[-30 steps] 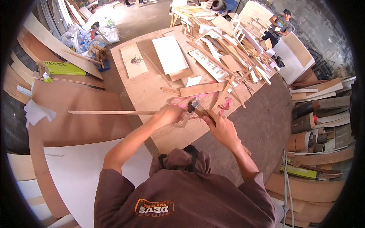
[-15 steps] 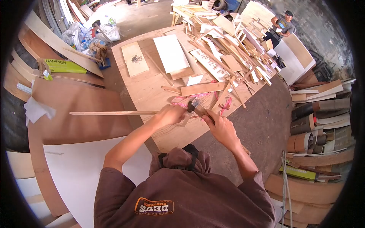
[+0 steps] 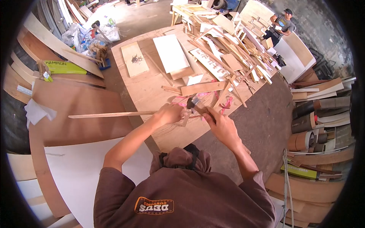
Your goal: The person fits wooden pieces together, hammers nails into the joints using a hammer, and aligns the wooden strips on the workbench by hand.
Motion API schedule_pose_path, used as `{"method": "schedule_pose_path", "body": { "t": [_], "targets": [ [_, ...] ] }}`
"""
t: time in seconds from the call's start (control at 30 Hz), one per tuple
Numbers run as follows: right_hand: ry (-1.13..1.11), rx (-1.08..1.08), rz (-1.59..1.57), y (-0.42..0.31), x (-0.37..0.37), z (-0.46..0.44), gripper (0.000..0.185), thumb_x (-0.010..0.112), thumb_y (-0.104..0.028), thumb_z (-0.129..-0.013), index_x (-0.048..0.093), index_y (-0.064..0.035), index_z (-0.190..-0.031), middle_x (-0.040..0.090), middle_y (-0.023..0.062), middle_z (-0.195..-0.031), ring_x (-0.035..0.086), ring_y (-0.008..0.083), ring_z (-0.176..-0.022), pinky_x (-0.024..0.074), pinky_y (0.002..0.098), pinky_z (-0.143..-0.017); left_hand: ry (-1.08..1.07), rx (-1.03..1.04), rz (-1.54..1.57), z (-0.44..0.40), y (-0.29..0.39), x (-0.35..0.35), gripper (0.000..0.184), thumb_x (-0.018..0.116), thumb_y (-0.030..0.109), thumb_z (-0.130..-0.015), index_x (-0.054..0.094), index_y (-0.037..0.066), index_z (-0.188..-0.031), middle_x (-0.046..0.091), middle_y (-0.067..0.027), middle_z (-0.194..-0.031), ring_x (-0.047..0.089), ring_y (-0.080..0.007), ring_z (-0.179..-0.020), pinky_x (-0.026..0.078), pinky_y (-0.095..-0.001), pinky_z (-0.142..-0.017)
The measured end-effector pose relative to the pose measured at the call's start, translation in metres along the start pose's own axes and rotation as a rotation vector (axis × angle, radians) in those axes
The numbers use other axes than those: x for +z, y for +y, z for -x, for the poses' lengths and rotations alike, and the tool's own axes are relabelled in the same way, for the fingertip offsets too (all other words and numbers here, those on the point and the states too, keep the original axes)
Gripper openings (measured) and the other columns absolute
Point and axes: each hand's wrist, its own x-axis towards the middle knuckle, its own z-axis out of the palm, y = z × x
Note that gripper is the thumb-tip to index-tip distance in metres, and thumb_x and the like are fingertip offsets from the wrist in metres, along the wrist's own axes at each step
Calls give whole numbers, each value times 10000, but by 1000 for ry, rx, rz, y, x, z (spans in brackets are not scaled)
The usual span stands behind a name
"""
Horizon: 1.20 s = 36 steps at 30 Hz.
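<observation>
My left hand point(image 3: 171, 113) is closed around a long thin wooden strip point(image 3: 110, 114), which sticks out far to the left past the edge of the worktable point(image 3: 163, 136). In my right hand point(image 3: 220, 124) is a hammer point(image 3: 199, 106), gripped by its wooden handle. Its dark head is just to the right of my left fingers, over the table. A short piece of wood point(image 3: 186, 120) shows below my left fingers; whether it is joined to the strip I cannot tell. Pink ribbon-like strips point(image 3: 227, 104) lie on the table beyond my hands. Any nail between my left fingers is too small to make out.
A large heap of wood offcuts point(image 3: 228, 49) covers the far right of the table. White boards point(image 3: 171, 53) and a small panel with a pile of nails point(image 3: 135, 60) lie further left. Sheets lean at left; rolls point(image 3: 300, 141) are stacked at right. A person point(image 3: 282, 26) sits at the back right.
The hammer head has risen slightly away from my left fingers. The strip's free end has dipped a little, while my left hand stays almost in place.
</observation>
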Motion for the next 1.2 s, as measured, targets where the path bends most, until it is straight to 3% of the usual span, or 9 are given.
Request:
{"method": "schedule_pose_path", "body": {
  "t": [0.07, 0.3, 0.7, 0.9, 1.2],
  "targets": [
    [-127, 1, 113, 5, 5, -2, 368, 546, -382, -1016, 645, -82, -1205, 698, 239, -820, 680, 450, -788, 540, 532, -672, -4, 6, 17, 3, 3, -3, 234, 585, 221, -950, 699, 22, -998, 690, -241, -950, 689, -415, -858, 542, -508, -762],
    [-36, -9, 38, 1, 5, -2, 347, 545, -367, -1021, 625, -94, -1220, 690, 246, -789, 678, 448, -749, 531, 533, -632, -53, -6, -48, -3, -4, -2, 265, 598, 274, -972, 702, 32, -1002, 696, -241, -867, 693, -417, -845, 540, -508, -768],
    [-51, -48, 91, 6, 12, -3, 357, 551, -374, -1020, 619, -74, -1201, 676, 234, -730, 673, 438, -694, 519, 534, -585, -2, 13, 14, -5, -3, -3, 262, 585, 292, -981, 722, 117, -1119, 702, -215, -937, 682, -424, -849, 539, -510, -764],
    [-22, -8, 72, 2, 13, -1, 372, 551, -374, -1018, 622, -65, -1214, 678, 232, -727, 671, 444, -691, 521, 529, -586, 33, 38, 25, -2, -3, -2, 271, 591, 311, -977, 713, 70, -1006, 697, -218, -898, 684, -424, -840, 549, -502, -738],
    [-38, -24, 86, 0, 13, -1, 344, 551, -364, -1020, 627, -77, -1195, 673, 224, -712, 668, 437, -672, 517, 513, -569, 15, -5, 75, 1, -3, -2, 227, 597, 270, -960, 713, 83, -1016, 700, -215, -904, 681, -431, -861, 542, -503, -758]
  ]
}}
